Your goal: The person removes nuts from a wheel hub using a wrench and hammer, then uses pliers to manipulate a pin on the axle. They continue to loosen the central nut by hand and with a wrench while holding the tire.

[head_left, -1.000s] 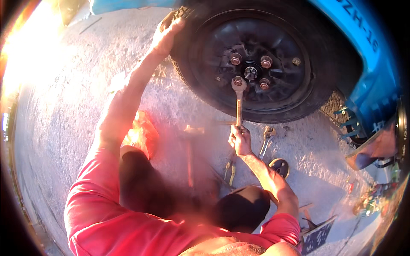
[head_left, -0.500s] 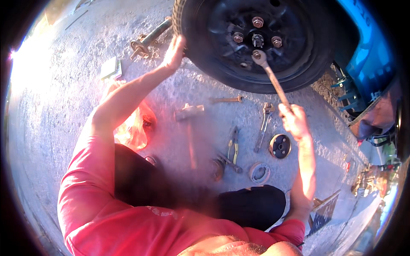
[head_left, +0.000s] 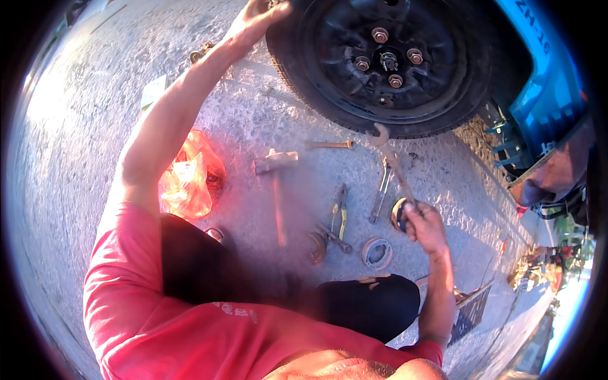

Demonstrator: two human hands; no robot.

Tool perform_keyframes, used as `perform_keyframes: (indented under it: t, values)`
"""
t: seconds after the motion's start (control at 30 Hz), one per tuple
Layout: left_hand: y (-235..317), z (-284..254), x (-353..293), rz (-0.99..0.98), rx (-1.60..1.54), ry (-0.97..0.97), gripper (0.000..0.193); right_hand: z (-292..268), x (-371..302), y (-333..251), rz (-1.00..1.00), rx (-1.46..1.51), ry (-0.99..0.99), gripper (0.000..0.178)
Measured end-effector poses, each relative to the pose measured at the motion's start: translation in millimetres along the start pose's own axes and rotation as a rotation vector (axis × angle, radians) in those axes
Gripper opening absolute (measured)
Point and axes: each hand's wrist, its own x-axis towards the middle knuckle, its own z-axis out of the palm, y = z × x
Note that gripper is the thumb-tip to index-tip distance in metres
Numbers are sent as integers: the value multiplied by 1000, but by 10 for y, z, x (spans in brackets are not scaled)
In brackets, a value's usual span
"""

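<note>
A black wheel [head_left: 386,63] with several rusty lug nuts around its hub stands on a blue vehicle [head_left: 544,88] at the top. My left hand [head_left: 256,19] rests on the tyre's upper left edge, arm stretched out. My right hand [head_left: 424,221] grips the handle of an open-end spanner [head_left: 389,158], whose jaw points up toward the bottom of the tyre, off the nuts. I am crouched in a red shirt and dark trousers.
On the concrete ground lie a hammer [head_left: 277,183], a small spanner [head_left: 329,145], another spanner [head_left: 381,190], pliers [head_left: 339,212], a round metal ring [head_left: 377,252], a dark round cap [head_left: 399,214] and an orange plastic bag [head_left: 190,177].
My right hand has pulled the spanner off the lug nuts and lowered it toward the ground below the tyre. My left hand stays on the tyre.
</note>
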Motion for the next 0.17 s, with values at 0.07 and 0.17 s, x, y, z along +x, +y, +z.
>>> perform_keyframes:
  t: [0.07, 0.17]
  values:
    - [137, 235, 129, 111, -93, 155, 84, 115, -18, 110, 1, 86, -50, 37]
    - [30, 202, 244, 189, -216, 79, 96, 126, -12, 51, -11, 122, -121, 38]
